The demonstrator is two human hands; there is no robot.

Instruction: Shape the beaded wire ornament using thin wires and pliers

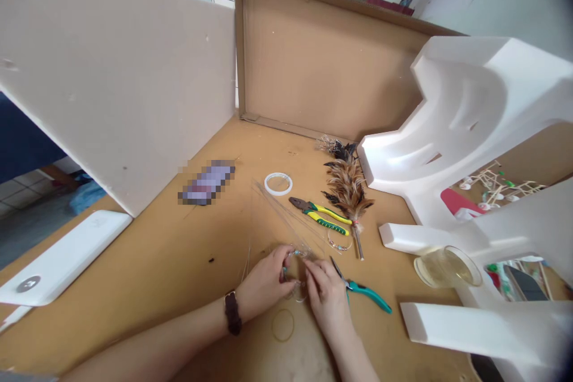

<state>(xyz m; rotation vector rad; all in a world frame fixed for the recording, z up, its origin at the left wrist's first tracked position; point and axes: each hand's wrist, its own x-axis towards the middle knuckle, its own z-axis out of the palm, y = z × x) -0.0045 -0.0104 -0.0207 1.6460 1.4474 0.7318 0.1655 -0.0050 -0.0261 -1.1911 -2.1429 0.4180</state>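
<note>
Between my two hands is a beaded wire bracelet (296, 252), a thin clear loop with small turquoise and pale beads. My left hand (264, 277), with a dark strap on its wrist, pinches the loop's left side. On its other side my right hand (326, 289) has thumb and fingertips closed at the wire, their exact grip too small to make out. Teal-handled pliers (369, 295) lie right beside my right hand, partly hidden by it. Thin loose wires (282, 212) stretch over the table beyond my hands. Another beaded bracelet (339, 245) lies farther right.
Yellow-green pliers (329, 219), a white ring (278, 184) and a brown feather bundle (348, 185) lie beyond my hands. A thin yellowish ring (283, 325) is near me. White foam pieces (470, 322) and a plastic cup (447, 267) stand right; a white device (67, 256) lies left.
</note>
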